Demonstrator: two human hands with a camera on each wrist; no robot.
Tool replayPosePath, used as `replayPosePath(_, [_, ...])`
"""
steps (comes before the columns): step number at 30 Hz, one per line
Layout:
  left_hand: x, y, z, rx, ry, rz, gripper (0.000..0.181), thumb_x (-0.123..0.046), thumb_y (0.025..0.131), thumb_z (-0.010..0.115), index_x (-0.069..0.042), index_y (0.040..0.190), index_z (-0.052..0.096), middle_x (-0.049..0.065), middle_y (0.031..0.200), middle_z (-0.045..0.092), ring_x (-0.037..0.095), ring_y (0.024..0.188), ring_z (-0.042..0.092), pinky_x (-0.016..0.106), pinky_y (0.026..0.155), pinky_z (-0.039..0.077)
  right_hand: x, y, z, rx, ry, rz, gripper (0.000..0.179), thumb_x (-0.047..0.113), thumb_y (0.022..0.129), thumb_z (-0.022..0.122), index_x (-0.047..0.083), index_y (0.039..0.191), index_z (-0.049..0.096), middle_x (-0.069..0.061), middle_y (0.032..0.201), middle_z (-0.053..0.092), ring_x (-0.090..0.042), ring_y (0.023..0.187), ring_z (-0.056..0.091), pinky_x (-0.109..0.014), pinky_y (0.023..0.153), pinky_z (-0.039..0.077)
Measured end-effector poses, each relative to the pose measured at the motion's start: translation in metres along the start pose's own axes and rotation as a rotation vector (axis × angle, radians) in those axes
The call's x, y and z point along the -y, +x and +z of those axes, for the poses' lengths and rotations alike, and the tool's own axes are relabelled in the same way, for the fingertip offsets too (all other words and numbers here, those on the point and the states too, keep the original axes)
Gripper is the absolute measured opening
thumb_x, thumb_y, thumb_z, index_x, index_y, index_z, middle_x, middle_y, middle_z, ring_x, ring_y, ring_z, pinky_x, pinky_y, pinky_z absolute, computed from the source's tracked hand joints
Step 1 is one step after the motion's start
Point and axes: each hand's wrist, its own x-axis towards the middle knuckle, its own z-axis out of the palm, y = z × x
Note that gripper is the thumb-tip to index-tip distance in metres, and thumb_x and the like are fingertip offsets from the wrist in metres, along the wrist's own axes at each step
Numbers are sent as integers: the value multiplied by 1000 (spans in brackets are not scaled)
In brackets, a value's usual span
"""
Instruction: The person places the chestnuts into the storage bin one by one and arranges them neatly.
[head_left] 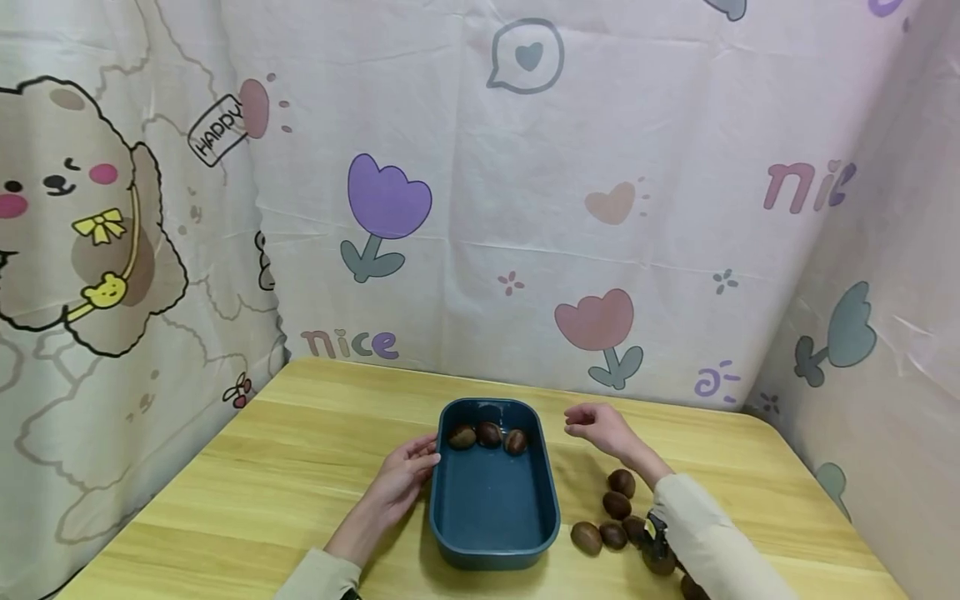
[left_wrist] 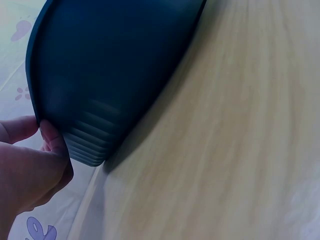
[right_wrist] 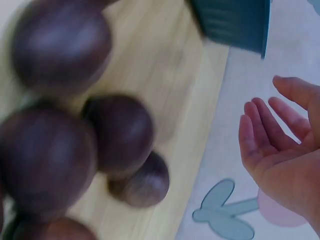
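A dark blue-green rectangular container [head_left: 495, 508] stands on the table with three brown chestnuts [head_left: 489, 434] at its far end. At its left side, my left hand [head_left: 401, 479] pinches the rim. The left wrist view shows that hand [left_wrist: 37, 165] with thumb and finger meeting at the rim, beside the ribbed outer wall [left_wrist: 115, 90]. To the right of the container, my right hand [head_left: 603, 429] hovers over the table, fingers loosely bent and holding nothing. Several loose chestnuts [head_left: 617, 506] lie near the right forearm, partly hidden by the sleeve.
The wooden table [head_left: 337, 408] ends at a printed cloth [head_left: 465, 250] hung behind it and along both sides. A dark band [head_left: 656, 537] is on the right wrist, above the loose chestnuts.
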Motion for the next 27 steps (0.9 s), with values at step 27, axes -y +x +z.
replayPosePath(27, [0,0,0,-12,-12,-3,43,11,92,50,19,132,38,17,112,50,18,97,51,22,78,48,-54,-53,-40,75,57,74,39,3,85,70,-17,115,58,-25,104,65,-33,96,62,-39,78,52])
